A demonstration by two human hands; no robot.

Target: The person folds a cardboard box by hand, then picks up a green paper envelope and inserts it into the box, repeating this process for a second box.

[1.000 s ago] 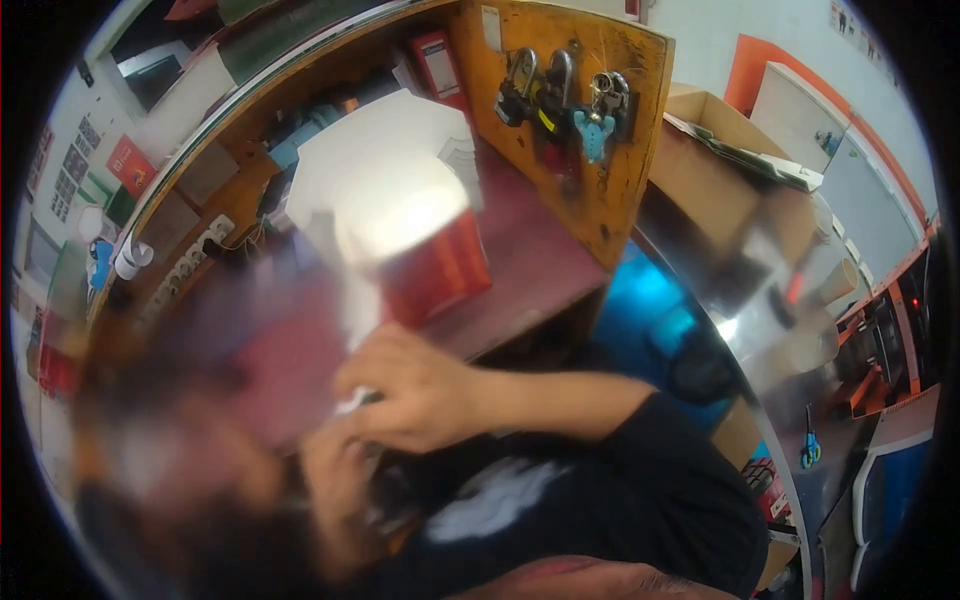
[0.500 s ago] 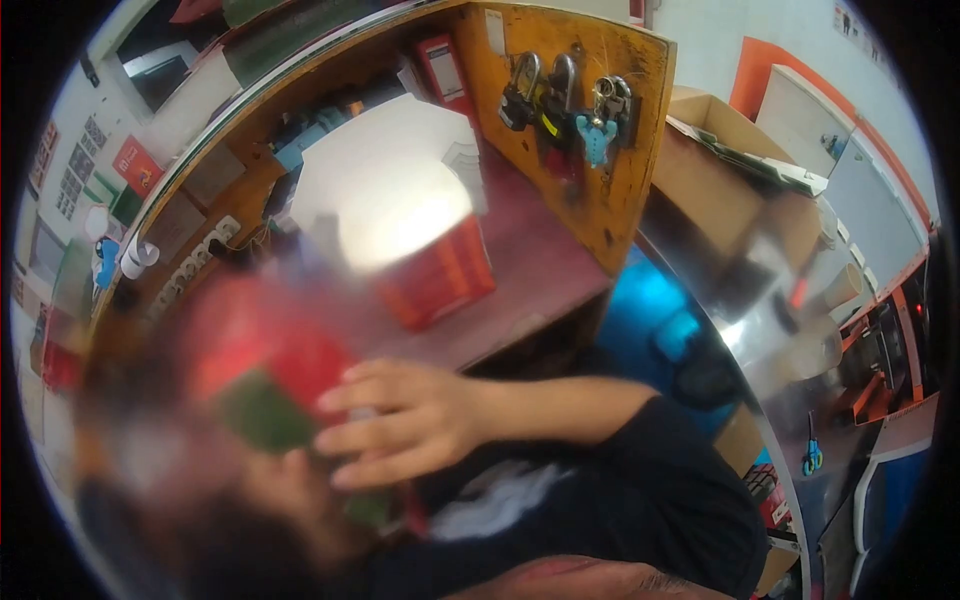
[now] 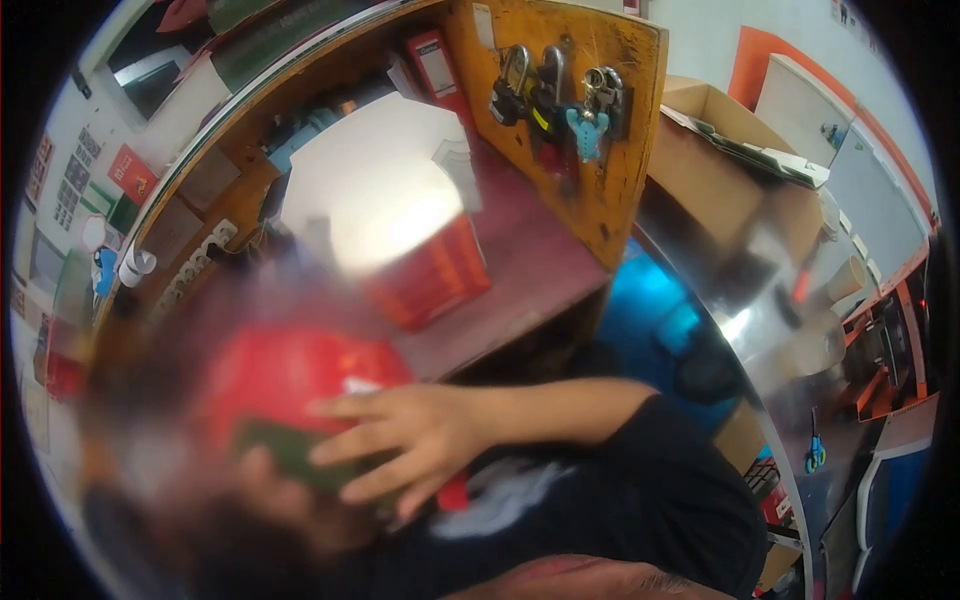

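A red piece with a dark green part (image 3: 300,375), which looks like a folded carton, is held in front of my body at the lower left; blur hides its exact shape. My right hand (image 3: 405,435) lies across its near side with bent, slightly spread fingers gripping the green part and edge. My left hand (image 3: 275,500) is smeared by the blurred lens area, its fingertips against the green part from below. Beyond them, a stack of white-topped cut card sheets with red edges (image 3: 385,190) stands on the dark red tabletop (image 3: 530,235).
A yellow wooden panel (image 3: 620,120) with hanging padlocks (image 3: 515,85) and a blue figure keyring (image 3: 588,135) borders the table. A red binder (image 3: 437,75) stands behind the stack. Rightward are an open cardboard box (image 3: 710,150) and blue-handled scissors (image 3: 816,455).
The red and green piece has moved down and right, turning so more of its red face shows. My right hand has shifted slightly with it, its fingers now lower over the green part.
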